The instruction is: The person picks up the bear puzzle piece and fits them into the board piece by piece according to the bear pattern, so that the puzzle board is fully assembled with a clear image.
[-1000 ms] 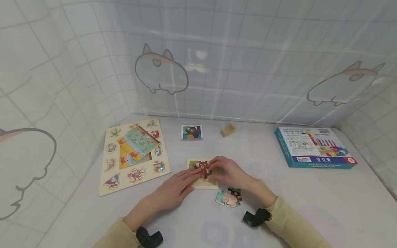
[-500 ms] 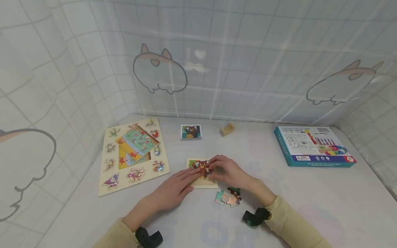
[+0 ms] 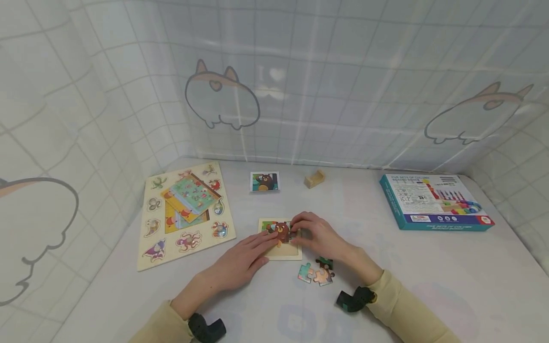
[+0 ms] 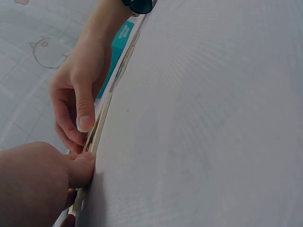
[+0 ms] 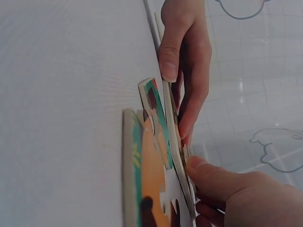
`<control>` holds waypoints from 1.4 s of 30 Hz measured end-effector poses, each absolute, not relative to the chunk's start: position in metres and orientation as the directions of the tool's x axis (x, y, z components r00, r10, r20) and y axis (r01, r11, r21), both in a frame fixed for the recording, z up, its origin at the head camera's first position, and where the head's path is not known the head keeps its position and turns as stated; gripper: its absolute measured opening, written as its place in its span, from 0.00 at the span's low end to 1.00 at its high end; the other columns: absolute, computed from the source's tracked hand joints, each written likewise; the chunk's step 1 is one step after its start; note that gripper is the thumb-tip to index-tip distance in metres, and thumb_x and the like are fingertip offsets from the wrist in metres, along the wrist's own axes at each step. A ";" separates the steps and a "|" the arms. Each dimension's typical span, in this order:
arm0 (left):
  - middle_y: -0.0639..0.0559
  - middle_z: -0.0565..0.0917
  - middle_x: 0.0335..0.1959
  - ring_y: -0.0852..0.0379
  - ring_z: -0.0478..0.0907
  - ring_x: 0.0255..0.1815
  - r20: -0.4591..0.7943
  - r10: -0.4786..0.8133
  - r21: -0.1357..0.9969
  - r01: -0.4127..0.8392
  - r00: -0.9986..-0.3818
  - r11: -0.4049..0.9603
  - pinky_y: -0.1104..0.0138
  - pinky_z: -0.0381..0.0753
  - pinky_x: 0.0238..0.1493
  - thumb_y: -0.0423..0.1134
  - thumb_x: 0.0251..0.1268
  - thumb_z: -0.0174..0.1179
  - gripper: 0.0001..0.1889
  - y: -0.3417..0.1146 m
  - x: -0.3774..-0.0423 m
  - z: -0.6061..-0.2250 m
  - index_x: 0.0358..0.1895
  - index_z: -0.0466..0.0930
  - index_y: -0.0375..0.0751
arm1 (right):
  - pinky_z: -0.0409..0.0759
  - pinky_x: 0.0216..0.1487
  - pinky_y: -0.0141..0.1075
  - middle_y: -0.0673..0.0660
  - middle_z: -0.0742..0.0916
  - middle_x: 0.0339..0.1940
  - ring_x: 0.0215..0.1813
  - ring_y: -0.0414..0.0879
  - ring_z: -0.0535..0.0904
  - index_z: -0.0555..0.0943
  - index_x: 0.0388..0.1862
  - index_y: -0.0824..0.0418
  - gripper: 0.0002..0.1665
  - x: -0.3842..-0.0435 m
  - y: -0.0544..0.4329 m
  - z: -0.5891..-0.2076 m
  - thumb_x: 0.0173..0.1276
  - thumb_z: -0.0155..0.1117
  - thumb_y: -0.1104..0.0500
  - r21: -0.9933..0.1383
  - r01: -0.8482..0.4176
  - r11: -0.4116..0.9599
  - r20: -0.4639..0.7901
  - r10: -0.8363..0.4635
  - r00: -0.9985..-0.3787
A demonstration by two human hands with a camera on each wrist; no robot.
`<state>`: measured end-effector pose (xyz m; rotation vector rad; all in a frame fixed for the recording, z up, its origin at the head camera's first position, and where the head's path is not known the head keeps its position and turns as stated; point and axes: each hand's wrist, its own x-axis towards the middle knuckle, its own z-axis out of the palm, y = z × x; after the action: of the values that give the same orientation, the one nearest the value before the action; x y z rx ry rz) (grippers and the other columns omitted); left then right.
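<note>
Bear puzzle (image 3: 281, 229) sits in its little wooden tray (image 3: 288, 254) on the desk (image 3: 364, 205), right between the two hands. Its left hand neighbor is the person's left hand (image 3: 236, 264), with straight fingers lying on the bear from the left. On the other side, the right hand (image 3: 319, 237) has its thumb and fingers pinched on a small puzzle piece (image 3: 293, 235) at the bear's right edge. From the right hand, the bear is to the left. The tray looks almost square, so neither side is clearly longer. Three loose pieces (image 3: 323, 277) lie near the tray's bottom right corner, closer to the right hand.
</note>
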<state>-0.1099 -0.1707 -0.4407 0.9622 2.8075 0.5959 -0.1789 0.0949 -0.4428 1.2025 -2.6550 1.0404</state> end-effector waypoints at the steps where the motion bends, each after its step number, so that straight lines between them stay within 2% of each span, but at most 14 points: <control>1: 0.55 0.62 0.79 0.49 0.56 0.80 0.017 0.610 0.400 0.565 -0.792 0.722 0.51 0.63 0.77 0.45 0.79 0.51 0.27 -0.170 -0.110 -0.441 0.77 0.62 0.50 | 0.80 0.59 0.43 0.52 0.83 0.53 0.57 0.46 0.79 0.86 0.41 0.59 0.10 -0.179 0.095 -0.443 0.65 0.73 0.56 -0.559 -0.680 0.475 0.299 -0.649 -0.699; 7: 0.54 0.63 0.78 0.49 0.57 0.79 0.017 0.605 0.397 0.560 -0.796 0.727 0.51 0.63 0.76 0.45 0.78 0.51 0.27 -0.170 -0.110 -0.439 0.76 0.63 0.49 | 0.80 0.59 0.44 0.53 0.83 0.53 0.58 0.46 0.78 0.86 0.41 0.59 0.09 -0.178 0.095 -0.442 0.65 0.73 0.56 -0.551 -0.683 0.480 0.296 -0.653 -0.697; 12: 0.53 0.68 0.75 0.48 0.61 0.78 0.039 0.585 0.370 0.556 -0.810 0.745 0.51 0.63 0.76 0.50 0.79 0.49 0.26 -0.166 -0.110 -0.438 0.75 0.66 0.50 | 0.80 0.60 0.43 0.53 0.83 0.52 0.58 0.46 0.79 0.86 0.41 0.59 0.09 -0.179 0.094 -0.441 0.64 0.73 0.57 -0.551 -0.679 0.485 0.288 -0.653 -0.700; 16: 0.52 0.74 0.69 0.50 0.68 0.68 0.098 0.589 0.284 0.590 -0.802 0.756 0.54 0.70 0.70 0.54 0.79 0.49 0.27 -0.159 -0.112 -0.440 0.74 0.68 0.50 | 0.80 0.60 0.44 0.53 0.84 0.52 0.58 0.46 0.79 0.87 0.39 0.59 0.09 -0.179 0.093 -0.442 0.63 0.74 0.56 -0.553 -0.677 0.486 0.288 -0.650 -0.703; 20: 0.53 0.75 0.66 0.53 0.69 0.61 0.120 0.595 0.236 0.605 -0.795 0.760 0.57 0.73 0.65 0.54 0.78 0.50 0.27 -0.155 -0.113 -0.442 0.74 0.68 0.51 | 0.79 0.61 0.45 0.53 0.84 0.52 0.58 0.47 0.79 0.87 0.39 0.58 0.09 -0.179 0.094 -0.441 0.63 0.75 0.56 -0.551 -0.671 0.496 0.285 -0.644 -0.710; 28: 0.52 0.73 0.67 0.51 0.69 0.66 0.100 0.590 0.249 0.594 -0.801 0.765 0.55 0.72 0.70 0.54 0.78 0.49 0.27 -0.153 -0.114 -0.443 0.75 0.67 0.52 | 0.79 0.61 0.46 0.52 0.84 0.51 0.58 0.47 0.79 0.87 0.38 0.58 0.08 -0.178 0.095 -0.441 0.63 0.75 0.56 -0.559 -0.651 0.514 0.274 -0.626 -0.730; 32: 0.53 0.73 0.67 0.53 0.68 0.65 0.112 0.595 0.233 0.603 -0.796 0.763 0.57 0.73 0.68 0.53 0.78 0.49 0.27 -0.152 -0.114 -0.443 0.75 0.67 0.51 | 0.80 0.60 0.47 0.54 0.84 0.51 0.57 0.48 0.79 0.88 0.37 0.58 0.07 -0.177 0.094 -0.440 0.62 0.75 0.57 -0.562 -0.655 0.505 0.285 -0.625 -0.727; 38: 0.50 0.68 0.74 0.50 0.63 0.75 0.122 0.633 0.252 0.640 -0.765 0.726 0.56 0.68 0.74 0.48 0.79 0.50 0.27 -0.147 -0.114 -0.439 0.74 0.66 0.41 | 0.80 0.59 0.47 0.55 0.84 0.51 0.57 0.49 0.79 0.88 0.36 0.59 0.05 -0.176 0.094 -0.439 0.63 0.75 0.59 -0.560 -0.666 0.494 0.296 -0.631 -0.717; 42: 0.46 0.65 0.77 0.46 0.62 0.77 0.094 0.635 0.324 0.627 -0.767 0.709 0.52 0.71 0.71 0.45 0.79 0.50 0.26 -0.144 -0.113 -0.436 0.74 0.64 0.39 | 0.79 0.59 0.48 0.55 0.84 0.52 0.57 0.50 0.79 0.89 0.37 0.59 0.06 -0.176 0.094 -0.437 0.63 0.74 0.59 -0.570 -0.657 0.494 0.283 -0.633 -0.721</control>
<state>-0.1130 -0.1436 -0.4360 1.0643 2.8812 0.5324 -0.1760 0.0942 -0.4373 1.1594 -2.6842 1.0483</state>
